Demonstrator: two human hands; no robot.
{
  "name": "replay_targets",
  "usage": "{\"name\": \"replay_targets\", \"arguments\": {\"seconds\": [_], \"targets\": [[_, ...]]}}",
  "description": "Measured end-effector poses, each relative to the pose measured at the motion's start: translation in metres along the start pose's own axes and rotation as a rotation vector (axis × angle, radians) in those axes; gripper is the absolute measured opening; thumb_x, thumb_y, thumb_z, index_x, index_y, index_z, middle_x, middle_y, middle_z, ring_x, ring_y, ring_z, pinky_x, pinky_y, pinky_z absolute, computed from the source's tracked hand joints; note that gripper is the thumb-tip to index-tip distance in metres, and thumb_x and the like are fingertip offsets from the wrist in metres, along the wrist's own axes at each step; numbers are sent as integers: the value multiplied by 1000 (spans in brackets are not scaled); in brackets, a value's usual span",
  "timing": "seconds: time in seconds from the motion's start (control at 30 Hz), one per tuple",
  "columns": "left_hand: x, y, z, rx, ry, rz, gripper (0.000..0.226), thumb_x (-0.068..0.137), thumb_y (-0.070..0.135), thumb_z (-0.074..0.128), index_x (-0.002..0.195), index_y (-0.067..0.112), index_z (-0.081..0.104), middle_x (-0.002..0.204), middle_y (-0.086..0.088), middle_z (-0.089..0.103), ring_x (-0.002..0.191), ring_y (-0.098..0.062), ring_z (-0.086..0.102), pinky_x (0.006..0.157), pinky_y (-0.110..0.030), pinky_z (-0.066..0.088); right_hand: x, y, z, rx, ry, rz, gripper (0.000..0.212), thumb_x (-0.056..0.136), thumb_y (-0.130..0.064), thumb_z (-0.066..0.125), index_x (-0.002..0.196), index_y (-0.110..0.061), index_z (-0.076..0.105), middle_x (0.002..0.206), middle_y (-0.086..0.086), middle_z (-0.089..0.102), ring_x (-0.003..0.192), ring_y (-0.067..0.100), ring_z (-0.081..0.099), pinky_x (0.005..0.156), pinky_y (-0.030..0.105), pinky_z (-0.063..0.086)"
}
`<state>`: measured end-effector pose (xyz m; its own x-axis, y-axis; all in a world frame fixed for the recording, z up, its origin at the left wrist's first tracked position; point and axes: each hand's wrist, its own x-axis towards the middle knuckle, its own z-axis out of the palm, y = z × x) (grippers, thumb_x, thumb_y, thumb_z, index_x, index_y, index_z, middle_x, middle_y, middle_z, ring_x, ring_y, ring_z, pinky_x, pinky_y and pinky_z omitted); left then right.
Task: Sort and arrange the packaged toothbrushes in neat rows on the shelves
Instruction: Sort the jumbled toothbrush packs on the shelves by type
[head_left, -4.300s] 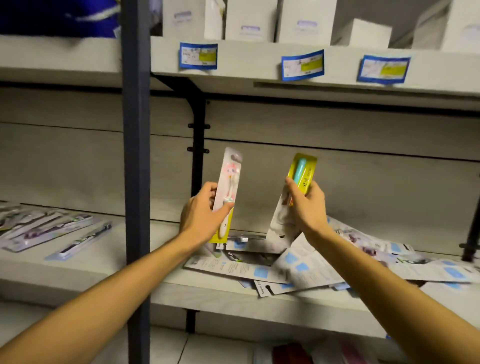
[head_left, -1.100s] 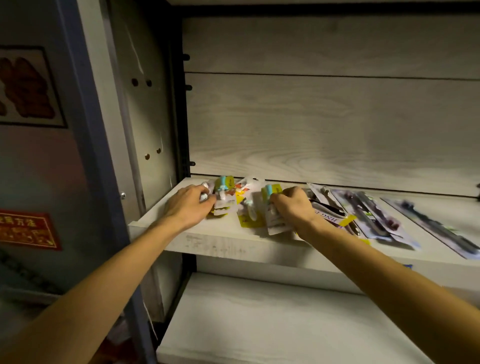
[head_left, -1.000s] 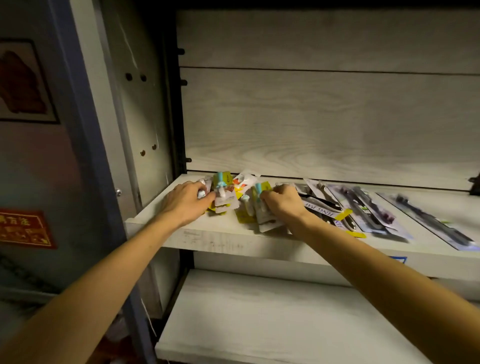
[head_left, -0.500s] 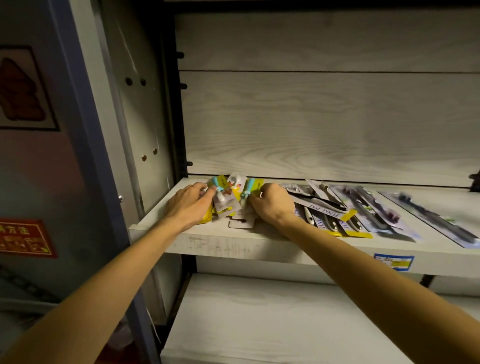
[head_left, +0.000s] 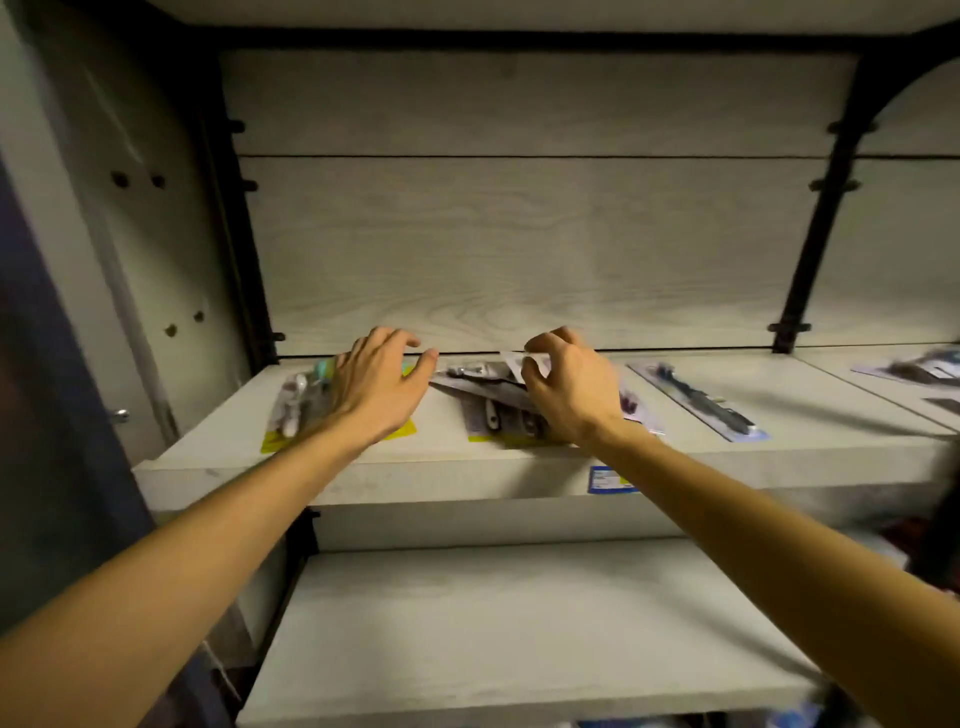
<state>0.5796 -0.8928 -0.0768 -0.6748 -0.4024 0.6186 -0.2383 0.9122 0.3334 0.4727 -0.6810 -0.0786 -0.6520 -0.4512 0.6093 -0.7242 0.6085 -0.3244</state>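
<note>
While yellow packs (head_left: 291, 415) lie sorted, the left hand (head_left: 374, 389) rests flat, fingers spread; the right hand (head_left: 563, 389) pinches a pack (head_left: 524, 359) from the untidy pile (head_left: 488, 400).

Dim, warm-greenish light overall; no lamp in view. Brightest zone is the wood-grain back panel (head_left: 519, 249) at centre, fading to dark toward the top edge and corners. Underside of the upper shelf at the far top reads near black. Left wall (head_left: 47, 415) very dark, detail lost. Both forearms evenly lit from the near side, no hard glare. Soft shadow under the middle shelf (head_left: 467, 475) lip falls across the lower shelf (head_left: 519, 623) at the rear. Motion blur smears the packets (head_left: 930, 366) at far right and the right edge. Wide-angle bending curves the right upright (head_left: 810, 234) and shelf edges. Fine print unreadable.
</note>
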Motion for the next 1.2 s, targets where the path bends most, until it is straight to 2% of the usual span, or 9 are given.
{"name": "replay_targets", "arguments": {"seconds": [0.07,0.17,0.3,0.43,0.6,0.7,0.87,1.07,1.2], "targets": [[-8,37,9,1,-37,52,38,98,49,49,121,23,64,132,-1,58,122,-27,53,100,-38,40,-14,33,-26,-77,13,-45,35,98,-38,53,126,-19,63,130,3,59,111,25,56,86,39,49],[-24,98,25,27,-58,169,35,99,47,48,120,23,63,128,-1,60,119,-27,54,96,-37,38,-39,87,-71,-229,31,-87,42,98,-39,54,133,-16,59,137,6,56,129,29,44,100,42,39],[-55,199,47,58,-61,318,39,98,47,49,126,22,59,129,0,59,119,-26,53,98,-37,37,-83,162,-142,-391,61,-133,47,99,-42,51,136,-14,55,138,8,57,136,31,42,107,42,35],[-90,303,71,31,-72,403,40,98,46,49,129,23,56,131,3,56,121,-23,51,97,-36,35,-130,237,-216,-495,28,-156,54,100,-45,48,146,-15,46,151,8,45,147,31,29,120,47,25],[-130,417,101,3,-104,566,44,97,44,49,133,18,54,134,-1,55,124,-22,50,105,-38,37,-191,325,-293,-548,16,-118,52,98,-40,53,143,-15,48,149,10,46,144,33,32,118,49,28],[-146,475,116,39,-103,729,45,96,43,51,132,17,55,134,-3,56,123,-22,52,106,-37,38,-213,374,-330,-615,-30,-49,54,98,-42,52,144,-15,46,149,10,45,143,31,33,118,46,28],[-143,575,146,82,-211,971,43,95,44,51,131,22,55,131,2,55,116,-17,54,96,-34,44,-225,450,-376,-614,-7,94,54,94,-38,58,141,-13,48,140,10,53,135,32,41,109,43,35],[-100,658,201,99,-303,870,45,93,48,48,130,22,55,130,0,57,115,-23,57,91,-40,49,-217,531,-398,-619,-11,197,59,98,-39,54,148,-13,40,145,9,50,135,28,40,111,40,36],[-59,692,250,75,-348,766,47,92,49,49,131,24,54,132,1,55,120,-23,53,93,-40,47,-196,591,-411,-695,-115,165,58,97,-37,53,149,-16,38,146,7,48,136,26,40,112,40,36]]}}
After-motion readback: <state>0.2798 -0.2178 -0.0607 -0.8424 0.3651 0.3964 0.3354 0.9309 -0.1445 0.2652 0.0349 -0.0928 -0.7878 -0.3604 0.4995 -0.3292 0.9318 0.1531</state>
